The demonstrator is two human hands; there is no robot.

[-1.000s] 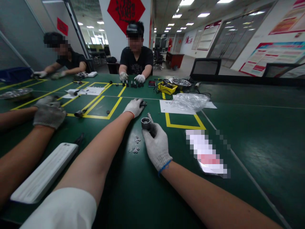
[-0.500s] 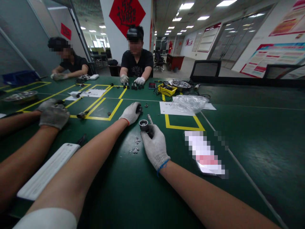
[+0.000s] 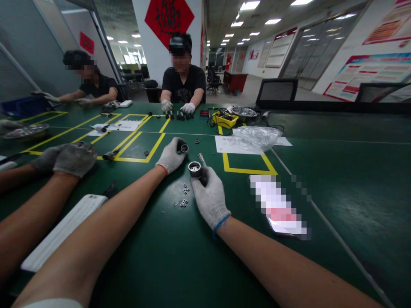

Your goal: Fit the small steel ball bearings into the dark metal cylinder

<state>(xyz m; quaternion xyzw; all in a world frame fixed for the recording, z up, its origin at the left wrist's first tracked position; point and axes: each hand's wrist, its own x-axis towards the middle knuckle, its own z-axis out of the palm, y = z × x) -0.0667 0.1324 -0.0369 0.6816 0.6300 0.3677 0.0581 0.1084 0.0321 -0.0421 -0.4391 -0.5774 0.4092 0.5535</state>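
My left hand (image 3: 172, 155), in a white knit glove, is closed on a small dark round part (image 3: 184, 148) whose ringed end faces me. My right hand (image 3: 210, 194), gloved too, grips a dark cup-shaped metal cylinder (image 3: 194, 168) with a bright rim and its open end upward. Just beyond that cylinder, a thin silver rod-like piece (image 3: 202, 159) shows; whether it lies on the table is unclear. Several small metal rings (image 3: 184, 188) lie in two clusters on the green table (image 3: 154, 252) between my forearms. A small dark disc (image 3: 197, 141) rests farther off.
At left, a co-worker's gloved hands (image 3: 75, 159) work near a long white box (image 3: 64, 231). A phone (image 3: 279, 207) lies right of my hand. Farther back are a clear plastic bag (image 3: 257, 137), a yellow tray (image 3: 224, 120) and two people across the table.
My left hand has shifted slightly left and turned, so the round part's end now faces me. My right hand stays nearly still. The co-worker's hands at left have shifted, and the far-left person reaches outward.
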